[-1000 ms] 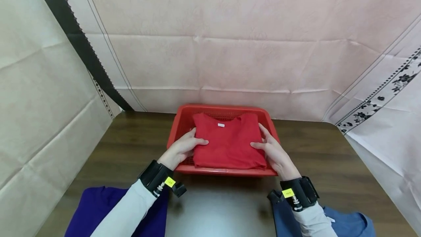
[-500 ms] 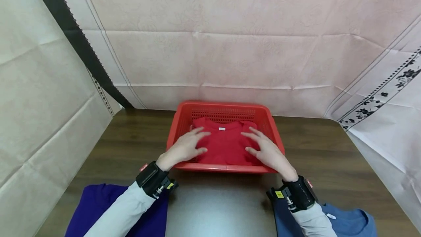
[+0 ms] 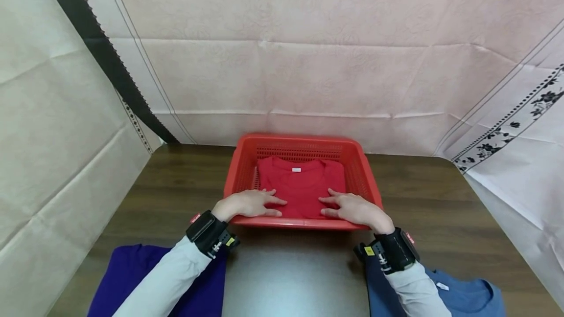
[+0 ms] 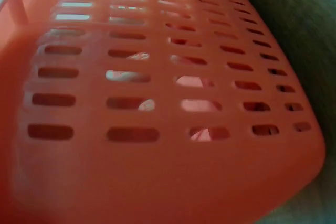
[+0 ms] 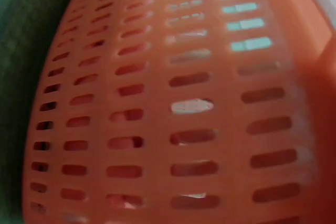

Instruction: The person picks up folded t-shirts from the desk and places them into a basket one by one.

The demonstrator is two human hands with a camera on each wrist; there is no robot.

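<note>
Inside basket [image 3: 304, 223]: shirt [image 3: 301, 185] crosswise, collar [image 3: 296, 165] far.

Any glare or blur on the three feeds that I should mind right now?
Head: fairly clear on the red shirt, left hand and right hand; pale glare on the near tabletop. Left wrist: dim and soft, mostly basket. Right wrist: also soft, whitish light showing through the basket near the top.

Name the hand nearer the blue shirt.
Right. The right hand is ahead and left of the blue shirt; the left hand is farther left, over the left side of the red basket.
</note>
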